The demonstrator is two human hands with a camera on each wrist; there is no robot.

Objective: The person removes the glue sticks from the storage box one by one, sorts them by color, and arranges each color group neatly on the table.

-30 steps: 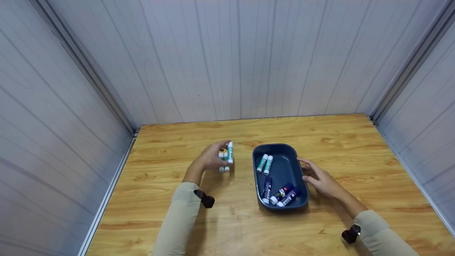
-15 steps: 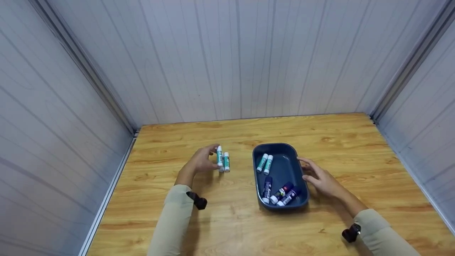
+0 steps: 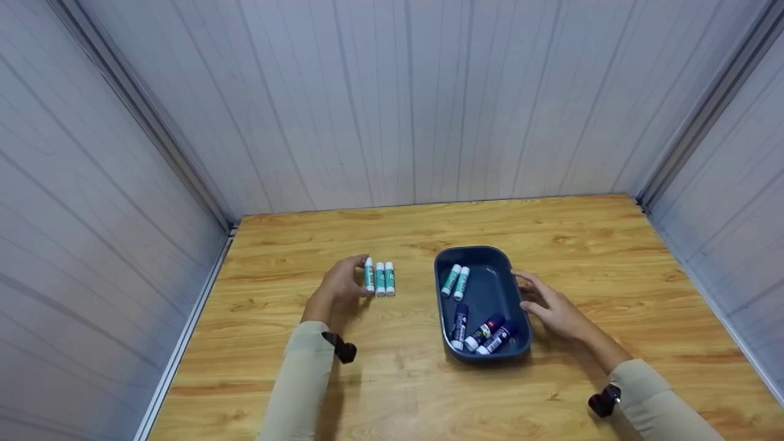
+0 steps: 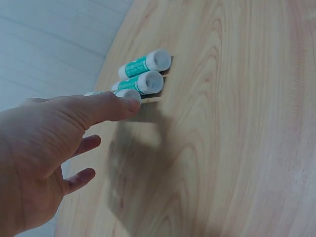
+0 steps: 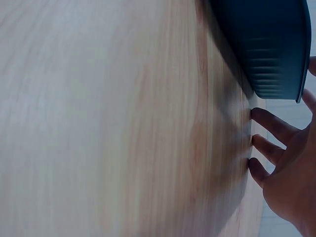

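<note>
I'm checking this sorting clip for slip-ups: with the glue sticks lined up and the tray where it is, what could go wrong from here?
1. The three green glue sticks lie on their round sides on the table; the left hand touches the nearest one, so a nudge might roll the row apart.
2. The right hand rests at the side of the blue tray; a push might slide it.

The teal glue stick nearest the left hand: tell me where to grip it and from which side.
Pinch the leftmost teal glue stick across its middle barrel, from above. It lies flat in a tight row beside two other teal sticks, so only its top and left flank are free. The left hand already touches that flank; a thumb there could roll it clear before closing.
</note>
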